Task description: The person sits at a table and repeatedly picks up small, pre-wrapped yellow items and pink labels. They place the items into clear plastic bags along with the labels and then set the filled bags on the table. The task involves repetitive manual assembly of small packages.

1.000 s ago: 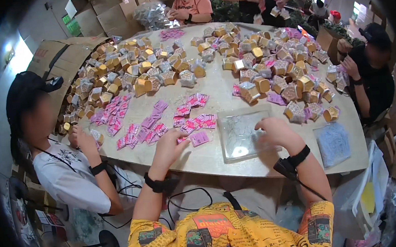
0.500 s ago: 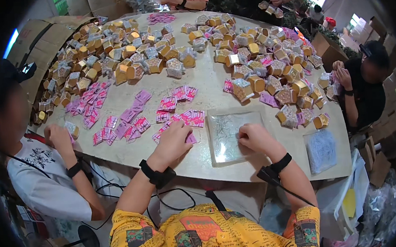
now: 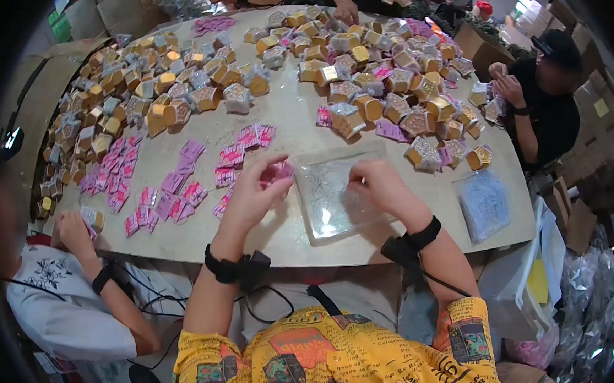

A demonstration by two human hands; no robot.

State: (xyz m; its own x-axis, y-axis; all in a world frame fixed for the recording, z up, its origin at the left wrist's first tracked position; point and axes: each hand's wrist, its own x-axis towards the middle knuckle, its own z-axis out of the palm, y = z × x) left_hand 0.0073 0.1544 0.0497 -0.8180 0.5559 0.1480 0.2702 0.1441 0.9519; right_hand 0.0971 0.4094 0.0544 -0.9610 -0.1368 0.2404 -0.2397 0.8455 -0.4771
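My left hand (image 3: 250, 195) is raised beside the pink cards, with a small pink card (image 3: 283, 170) gripped between thumb and fingers. My right hand (image 3: 387, 191) is over the right side of a shallow clear tray (image 3: 315, 238), its thumb and fingertips pressed together. Whatever the right fingertips hold, if anything, is too fine to make out. Thin, clear, thread-like strands (image 3: 328, 190) lie in the tray. Left of my left hand, several loose pink cards (image 3: 172, 194) are spread in small piles.
Many gold-and-white house-shaped pieces (image 3: 348, 121), some in clear wrap, cover the far table. A clear bag of pale strands (image 3: 482, 208) lies near the right edge. A person in white (image 3: 65, 301) sits close at left; another in black (image 3: 551, 117) works at right.
My left hand has come up off the cards, now holding one pink card. The right hand's fingertips have drawn together above the tray. Across the table, a co-worker's hand now reaches to the pieces.
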